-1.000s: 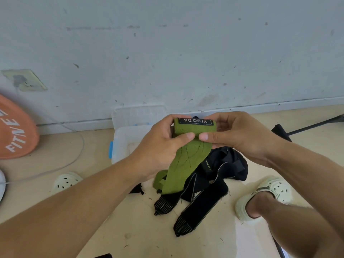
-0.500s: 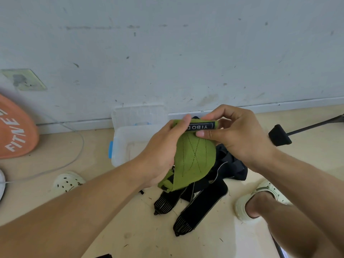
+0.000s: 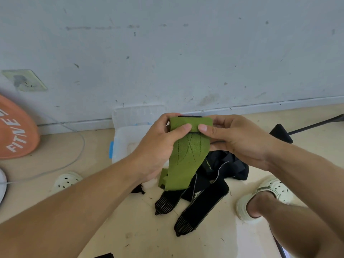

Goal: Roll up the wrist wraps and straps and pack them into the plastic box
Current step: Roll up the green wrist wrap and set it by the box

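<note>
Fingers [image 3: 183, 127] of left hand [image 3: 160, 146] curled round the rolled top of green wrist wrap [image 3: 186, 155], thumb pressed on the front of the roll. Fingers [image 3: 206, 128] of right hand [image 3: 240, 138] curled round the other end of the same roll, thumb tip just beside the left thumb, the two nearly touching. Roll held level above the floor [image 3: 130, 229], loose tail with black stitched lines hanging down and ending in a folded loop at lower left. Directly under the hands, black straps [image 3: 202, 205] heaped on the floor, two striped ends pointing toward the camera. Behind the left hand, clear plastic box [image 3: 122, 138] with blue latch, lid tilted up against the wall [image 3: 167, 53]. Pale clog [image 3: 67, 180] at left, a second on a foot at right. Orange disc [image 3: 16, 131] with white lettering at far left, thin cable curving beside it. Black pole foot at right edge.
</note>
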The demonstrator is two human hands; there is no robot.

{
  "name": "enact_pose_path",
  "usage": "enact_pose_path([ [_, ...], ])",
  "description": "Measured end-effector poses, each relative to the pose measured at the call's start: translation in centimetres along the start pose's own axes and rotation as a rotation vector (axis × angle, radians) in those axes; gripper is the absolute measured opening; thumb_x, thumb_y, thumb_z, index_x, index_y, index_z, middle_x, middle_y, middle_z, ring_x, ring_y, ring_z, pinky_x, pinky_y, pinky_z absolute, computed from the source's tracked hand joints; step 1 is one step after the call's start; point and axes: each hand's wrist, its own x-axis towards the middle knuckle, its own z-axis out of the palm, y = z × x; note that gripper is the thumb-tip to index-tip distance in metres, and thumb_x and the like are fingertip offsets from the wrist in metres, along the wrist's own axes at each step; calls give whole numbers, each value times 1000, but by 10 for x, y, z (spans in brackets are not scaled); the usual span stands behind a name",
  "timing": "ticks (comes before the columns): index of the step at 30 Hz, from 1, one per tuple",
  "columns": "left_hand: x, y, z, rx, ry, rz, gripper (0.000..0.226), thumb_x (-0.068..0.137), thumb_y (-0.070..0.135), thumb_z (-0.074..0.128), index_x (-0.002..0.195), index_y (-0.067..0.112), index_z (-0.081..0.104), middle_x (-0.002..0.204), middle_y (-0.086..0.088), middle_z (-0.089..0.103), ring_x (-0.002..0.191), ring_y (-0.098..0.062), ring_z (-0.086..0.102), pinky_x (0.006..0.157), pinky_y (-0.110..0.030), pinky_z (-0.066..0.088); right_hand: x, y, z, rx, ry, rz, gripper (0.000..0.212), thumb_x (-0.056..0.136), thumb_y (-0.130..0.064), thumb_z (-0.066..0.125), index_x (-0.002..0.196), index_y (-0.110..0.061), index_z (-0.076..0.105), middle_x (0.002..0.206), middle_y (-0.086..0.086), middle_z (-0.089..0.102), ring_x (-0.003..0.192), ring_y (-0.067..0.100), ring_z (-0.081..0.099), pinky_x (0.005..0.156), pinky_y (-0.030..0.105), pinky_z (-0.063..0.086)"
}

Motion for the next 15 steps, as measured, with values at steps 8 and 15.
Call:
enact_pose_path([
  [8, -1, -7, 4, 6, -52, -42, 31, 103, 19, 58, 132, 11, 63, 122, -6, 76, 113, -21, 73, 103, -47, 55, 1, 2, 0, -15, 156, -89, 45, 68, -14, 81, 112, -11, 72, 100, 16, 67, 87, 24, 75, 71, 30, 63],
  [15, 2, -6, 8, 141, -26, -111, 60, 94, 72, 51, 129, 26, 66, 116, 1, 78, 108, -19, 75, 103, -46, 54, -5, 7, 7, -231, 223, -276, 32, 80, 0, 83, 103, -21, 74, 79, -7, 68, 66, 14, 67, 66, 29, 62],
])
